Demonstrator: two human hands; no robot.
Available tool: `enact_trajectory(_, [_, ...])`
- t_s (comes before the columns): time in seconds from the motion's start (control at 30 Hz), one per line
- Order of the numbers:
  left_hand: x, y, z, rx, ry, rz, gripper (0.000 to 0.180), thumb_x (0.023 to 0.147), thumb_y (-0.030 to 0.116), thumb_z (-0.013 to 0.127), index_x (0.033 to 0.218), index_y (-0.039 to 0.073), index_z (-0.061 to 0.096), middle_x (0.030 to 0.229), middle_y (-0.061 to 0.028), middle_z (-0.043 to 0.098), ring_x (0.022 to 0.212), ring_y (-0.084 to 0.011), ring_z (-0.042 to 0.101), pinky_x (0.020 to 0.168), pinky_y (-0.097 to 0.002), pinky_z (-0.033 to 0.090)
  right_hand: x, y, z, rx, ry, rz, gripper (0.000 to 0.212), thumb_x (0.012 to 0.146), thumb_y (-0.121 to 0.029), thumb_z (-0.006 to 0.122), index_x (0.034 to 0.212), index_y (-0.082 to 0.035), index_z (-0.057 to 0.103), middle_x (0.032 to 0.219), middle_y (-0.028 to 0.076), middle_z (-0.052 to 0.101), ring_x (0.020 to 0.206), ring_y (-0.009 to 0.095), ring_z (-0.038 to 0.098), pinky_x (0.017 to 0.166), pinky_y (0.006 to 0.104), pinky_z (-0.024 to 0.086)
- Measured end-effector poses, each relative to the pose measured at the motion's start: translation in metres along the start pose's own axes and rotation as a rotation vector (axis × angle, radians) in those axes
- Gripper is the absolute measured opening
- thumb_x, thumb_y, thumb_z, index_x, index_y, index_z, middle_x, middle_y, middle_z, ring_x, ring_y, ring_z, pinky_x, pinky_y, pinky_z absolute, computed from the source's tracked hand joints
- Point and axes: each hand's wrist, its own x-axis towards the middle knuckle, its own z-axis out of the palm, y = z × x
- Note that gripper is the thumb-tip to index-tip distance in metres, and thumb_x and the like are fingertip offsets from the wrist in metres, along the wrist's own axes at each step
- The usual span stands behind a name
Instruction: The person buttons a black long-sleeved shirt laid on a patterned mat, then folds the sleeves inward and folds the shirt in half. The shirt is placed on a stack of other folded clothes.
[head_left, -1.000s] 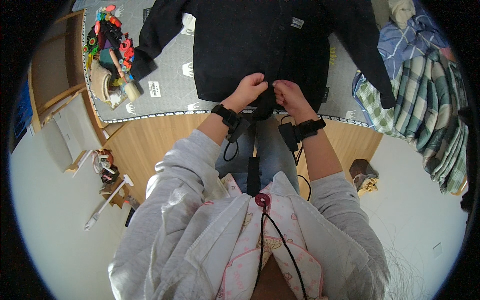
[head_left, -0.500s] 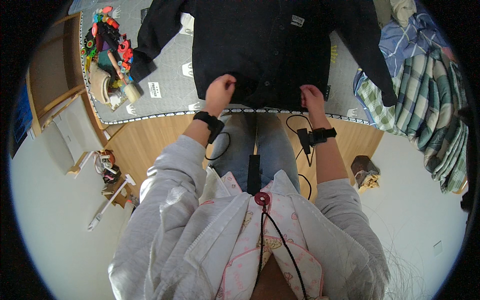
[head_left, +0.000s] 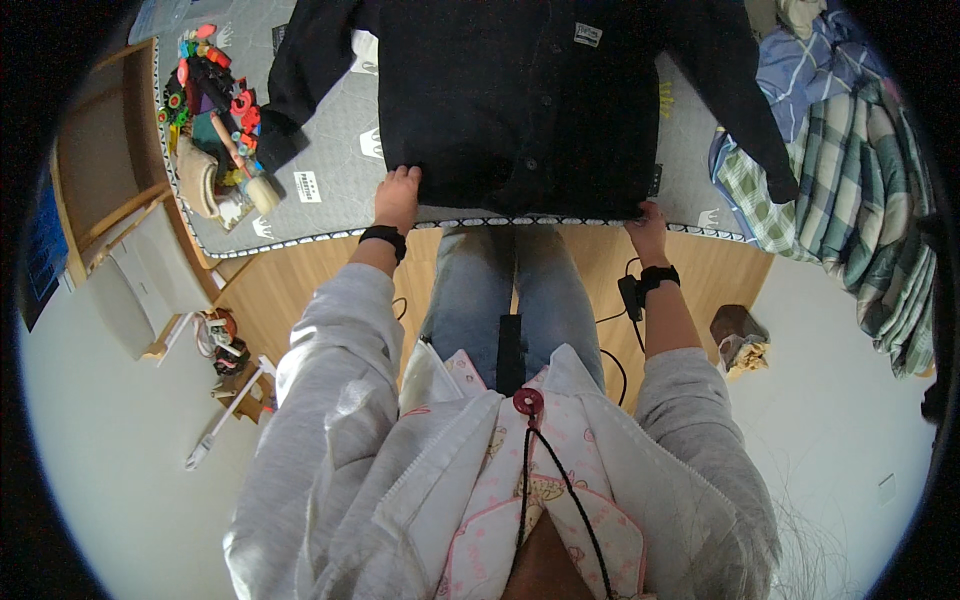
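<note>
A black button-up cardigan (head_left: 470,120) lies spread front up on a grey quilted bed cover, its sleeves out to both sides and its hem along the near edge. My left hand (head_left: 398,197) is closed on the hem's left corner, its fingers curled over the cloth. At the right corner of the hem, my right hand (head_left: 648,230) pinches the fabric; its fingertips are partly hidden. Dark buttons run down the middle of the front, and a small pale label (head_left: 588,35) sits on the chest.
Colourful toys (head_left: 210,75), a wooden-handled brush (head_left: 262,192) and a beige cloth item (head_left: 197,178) crowd the bed's left side. Plaid bedding (head_left: 850,180) is heaped at the right. A dark bin (head_left: 738,330) stands on the floor to the right. Cables hang near my right wrist.
My hands have moved apart, left hand outward to the left corner and right hand slightly right and nearer me. The cardigan's hem, bunched before, now lies straighter and flatter.
</note>
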Motion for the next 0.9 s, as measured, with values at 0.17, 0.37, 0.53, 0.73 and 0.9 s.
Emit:
enact_trajectory(0.17, [0.003, 0.001, -0.001, 0.119, 0.019, 0.006, 0.022, 0.078, 0.004, 0.051, 0.099, 0.006, 0.050, 0.097, -0.0117, 0.054, 0.093, -0.0294, 0.054, 0.074, -0.0385, 0.049, -0.003, -0.024, -0.004, -0.163, 0.036, 0.058, 0.040, 0.072, -0.002, 0.062, 0.107, 0.002, 0.045, 0.099, 0.024, 0.058, 0.096, 0.041, 0.054, 0.077, 0.0445, 0.046])
enact_trajectory(0.37, [0.003, -0.003, -0.004, 0.146, 0.032, -0.001, 0.029, 0.075, 0.003, 0.052, 0.104, 0.006, 0.046, 0.096, -0.0129, 0.054, 0.090, -0.0298, 0.055, 0.073, -0.0396, 0.049, -0.004, -0.031, -0.006, -0.350, 0.095, 0.109, 0.032, 0.079, -0.002, 0.052, 0.109, 0.001, 0.045, 0.092, 0.024, 0.060, 0.085, 0.044, 0.056, 0.072, 0.0477, 0.046])
enact_trajectory(0.53, [-0.006, -0.024, -0.010, -0.093, 0.097, -0.004, 0.028, 0.073, 0.000, 0.051, 0.099, 0.005, 0.045, 0.093, -0.0153, 0.052, 0.087, -0.0349, 0.053, 0.073, -0.0423, 0.047, -0.007, -0.012, -0.022, 0.031, 0.069, 0.249, 0.028, 0.081, -0.002, 0.046, 0.109, 0.001, 0.048, 0.080, 0.021, 0.061, 0.071, 0.034, 0.060, 0.058, 0.0412, 0.048])
enact_trajectory(0.73, [-0.043, -0.053, -0.015, -0.185, 0.099, 0.044, 0.024, 0.074, -0.001, 0.050, 0.096, 0.005, 0.043, 0.091, -0.0178, 0.050, 0.086, -0.0385, 0.051, 0.072, -0.0447, 0.045, -0.012, 0.003, -0.031, 0.394, -0.012, 0.484, 0.023, 0.086, -0.003, 0.043, 0.108, 0.000, 0.050, 0.074, 0.014, 0.061, 0.055, 0.019, 0.057, 0.046, 0.0303, 0.044])
enact_trajectory(0.9, [-0.044, -0.066, 0.006, -0.464, -0.042, -0.142, 0.017, 0.080, 0.003, 0.049, 0.095, 0.004, 0.044, 0.086, -0.0168, 0.053, 0.082, -0.0351, 0.055, 0.071, -0.0392, 0.045, -0.018, 0.010, -0.034, 0.776, -0.028, 0.815, 0.021, 0.090, -0.007, 0.041, 0.109, -0.002, 0.047, 0.088, 0.015, 0.062, 0.066, 0.022, 0.060, 0.052, 0.0296, 0.048])
